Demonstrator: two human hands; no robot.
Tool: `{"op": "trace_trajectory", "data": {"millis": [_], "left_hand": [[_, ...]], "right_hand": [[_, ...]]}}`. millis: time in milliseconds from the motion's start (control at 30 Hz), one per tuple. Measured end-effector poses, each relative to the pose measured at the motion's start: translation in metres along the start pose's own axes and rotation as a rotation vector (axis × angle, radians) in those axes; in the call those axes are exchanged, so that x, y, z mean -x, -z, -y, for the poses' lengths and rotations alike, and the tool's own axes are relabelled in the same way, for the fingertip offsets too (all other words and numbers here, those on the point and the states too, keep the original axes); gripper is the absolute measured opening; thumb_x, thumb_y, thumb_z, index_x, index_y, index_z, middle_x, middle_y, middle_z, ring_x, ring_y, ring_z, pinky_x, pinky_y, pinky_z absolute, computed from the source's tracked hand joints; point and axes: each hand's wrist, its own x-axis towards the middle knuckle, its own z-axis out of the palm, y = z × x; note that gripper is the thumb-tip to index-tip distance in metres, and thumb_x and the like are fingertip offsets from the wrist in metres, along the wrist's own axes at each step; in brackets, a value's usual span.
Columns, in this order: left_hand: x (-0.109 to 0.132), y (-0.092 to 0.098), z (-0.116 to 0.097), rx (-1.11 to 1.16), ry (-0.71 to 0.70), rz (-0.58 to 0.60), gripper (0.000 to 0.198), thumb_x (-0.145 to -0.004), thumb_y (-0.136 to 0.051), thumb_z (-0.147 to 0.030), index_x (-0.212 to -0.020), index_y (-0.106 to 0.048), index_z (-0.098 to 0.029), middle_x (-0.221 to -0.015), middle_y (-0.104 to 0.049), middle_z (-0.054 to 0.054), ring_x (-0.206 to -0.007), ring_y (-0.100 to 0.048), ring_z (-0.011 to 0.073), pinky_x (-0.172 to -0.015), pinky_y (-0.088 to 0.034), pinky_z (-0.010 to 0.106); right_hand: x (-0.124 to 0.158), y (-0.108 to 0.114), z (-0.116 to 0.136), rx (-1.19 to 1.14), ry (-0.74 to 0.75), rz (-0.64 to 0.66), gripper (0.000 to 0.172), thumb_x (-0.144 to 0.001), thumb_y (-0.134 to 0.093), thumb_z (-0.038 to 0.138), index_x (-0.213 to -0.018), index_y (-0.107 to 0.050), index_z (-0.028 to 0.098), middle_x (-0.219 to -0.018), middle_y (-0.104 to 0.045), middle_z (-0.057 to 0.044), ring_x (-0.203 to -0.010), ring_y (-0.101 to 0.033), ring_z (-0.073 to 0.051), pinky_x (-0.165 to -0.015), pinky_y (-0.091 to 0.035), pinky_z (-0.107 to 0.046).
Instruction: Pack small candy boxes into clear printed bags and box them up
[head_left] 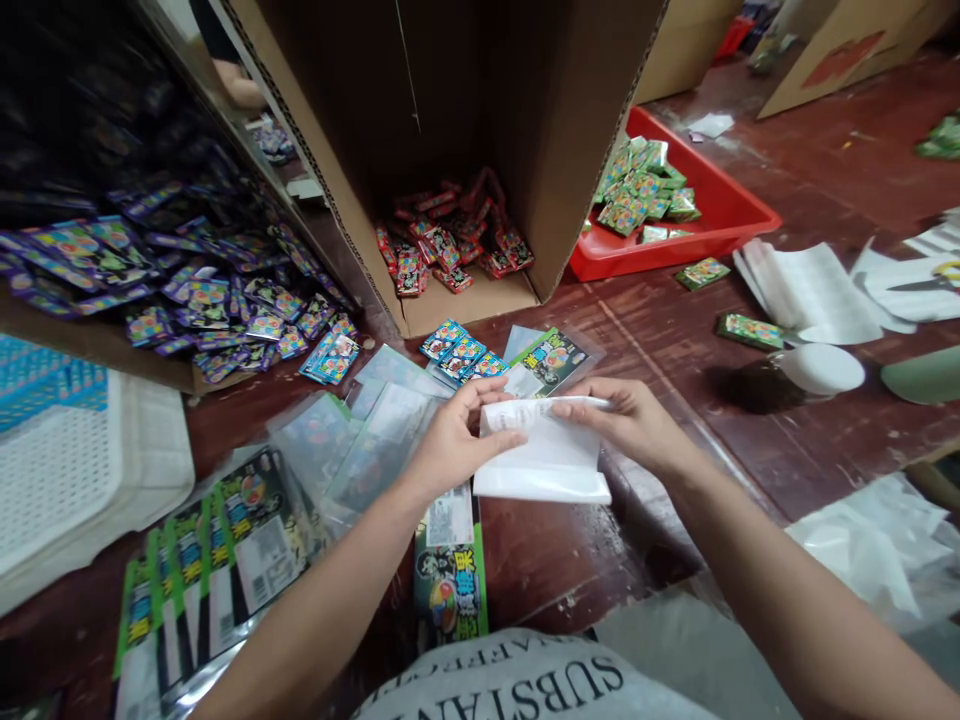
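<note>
Both hands hold a white paper sheet point(551, 462) above the dark red table point(750, 420). My left hand point(455, 440) pinches its top left corner, fingers closed on it. My right hand point(634, 420) grips the top right edge. Just beyond the sheet lie three blue sweet packets point(461, 355) and a green-and-black printed bag point(551, 362). Another green printed bag point(448, 570) lies under my left wrist. Clear plastic bags point(375, 440) are spread out to the left of my left hand.
A tall open cardboard box point(465, 300) holds red packets point(450, 245). A red tray point(720, 215) carries green packets. Purple packets point(187, 290) pile up at the left, above a white basket point(52, 470). Printed bags point(202, 560) lie front left, paper sheets point(810, 290) right.
</note>
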Motion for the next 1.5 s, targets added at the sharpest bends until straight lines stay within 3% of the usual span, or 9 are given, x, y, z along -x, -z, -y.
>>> {"op": "trace_trajectory", "data": {"millis": [133, 533, 667, 833, 967, 1167, 1233, 1367, 1500], "left_hand": [[0.002, 0.004, 0.008, -0.064, -0.007, -0.030, 0.025, -0.085, -0.075, -0.039, -0.099, -0.070, -0.019, -0.085, -0.070, 0.000, -0.071, -0.061, 0.0124, -0.064, -0.045, 0.024], [0.003, 0.000, 0.006, 0.022, 0.113, -0.063, 0.030, -0.079, -0.080, -0.041, -0.092, -0.070, -0.016, -0.081, -0.071, 0.000, -0.068, -0.060, 0.0114, -0.064, -0.046, 0.024], [0.003, 0.002, 0.009, 0.030, 0.130, -0.068, 0.031, -0.078, -0.081, -0.041, -0.092, -0.070, -0.016, -0.083, -0.071, 0.001, -0.070, -0.061, 0.0115, -0.066, -0.046, 0.024], [0.000, -0.006, 0.010, -0.018, 0.094, -0.060, 0.025, -0.080, -0.078, -0.037, -0.092, -0.069, -0.016, -0.083, -0.072, 0.000, -0.072, -0.062, 0.0122, -0.069, -0.047, 0.025], [-0.005, -0.008, 0.014, -0.062, 0.094, -0.035, 0.021, -0.084, -0.073, -0.036, -0.093, -0.068, -0.018, -0.089, -0.074, 0.003, -0.076, -0.067, 0.0154, -0.073, -0.051, 0.030], [0.022, 0.044, 0.011, -0.614, -0.106, -0.135, 0.057, -0.077, -0.081, -0.029, -0.130, -0.062, -0.022, -0.134, -0.064, 0.011, -0.124, -0.059, 0.0278, -0.105, -0.048, 0.046], [0.041, 0.064, 0.011, -0.840, -0.126, -0.135, 0.042, -0.083, -0.075, -0.029, -0.124, -0.066, -0.022, -0.128, -0.067, 0.010, -0.122, -0.059, 0.0288, -0.108, -0.045, 0.049], [0.071, 0.080, 0.013, -0.902, -0.060, 0.020, 0.011, -0.090, -0.064, -0.022, -0.089, -0.075, -0.023, -0.094, -0.075, 0.004, -0.097, -0.068, 0.0233, -0.099, -0.049, 0.045], [0.086, 0.077, 0.008, -0.614, -0.036, -0.007, 0.011, -0.087, -0.067, -0.023, -0.089, -0.077, -0.025, -0.102, -0.077, 0.005, -0.096, -0.070, 0.0200, -0.094, -0.054, 0.040]], "right_hand": [[0.003, 0.003, 0.004, 0.085, 0.089, 0.082, 0.037, -0.091, -0.066, 0.053, -0.094, -0.078, 0.018, -0.088, -0.077, -0.005, -0.079, -0.070, -0.020, -0.069, -0.054, -0.031], [-0.010, 0.011, 0.020, 0.325, 0.507, -0.024, 0.015, -0.094, -0.068, 0.036, -0.091, -0.079, 0.026, -0.102, -0.075, -0.006, -0.096, -0.071, -0.020, -0.089, -0.056, -0.037], [-0.013, 0.007, 0.016, 0.244, 0.477, -0.074, 0.014, -0.094, -0.069, 0.034, -0.099, -0.077, 0.024, -0.110, -0.074, -0.008, -0.107, -0.069, -0.022, -0.095, -0.055, -0.039], [-0.019, -0.004, 0.009, 0.064, 0.301, 0.104, 0.057, -0.091, -0.072, 0.038, -0.143, -0.054, 0.021, -0.103, -0.075, -0.007, -0.094, -0.071, -0.021, -0.080, -0.060, -0.036], [-0.014, -0.008, 0.010, -0.043, 0.338, 0.054, 0.049, -0.090, -0.073, 0.031, -0.136, -0.057, 0.024, -0.086, -0.070, -0.001, -0.082, -0.068, -0.017, -0.081, -0.058, -0.035], [0.004, 0.009, 0.009, -0.215, 0.240, -0.275, 0.044, -0.084, -0.079, 0.025, -0.126, -0.066, 0.029, -0.088, -0.068, -0.001, -0.078, -0.066, -0.015, -0.076, -0.056, -0.032], [0.006, 0.012, 0.008, -0.211, 0.238, -0.308, 0.045, -0.081, -0.082, 0.022, -0.124, -0.067, 0.029, -0.085, -0.068, -0.001, -0.077, -0.066, -0.015, -0.076, -0.056, -0.031], [0.006, -0.007, 0.019, -0.215, 0.252, -0.244, 0.047, -0.081, -0.082, 0.021, -0.125, -0.067, 0.029, -0.086, -0.068, -0.001, -0.079, -0.066, -0.014, -0.073, -0.055, -0.028], [0.007, -0.048, 0.041, -0.226, 0.228, -0.012, 0.045, -0.085, -0.079, 0.028, -0.127, -0.062, 0.028, -0.087, -0.067, 0.000, -0.078, -0.064, -0.014, -0.077, -0.056, -0.031]]}}
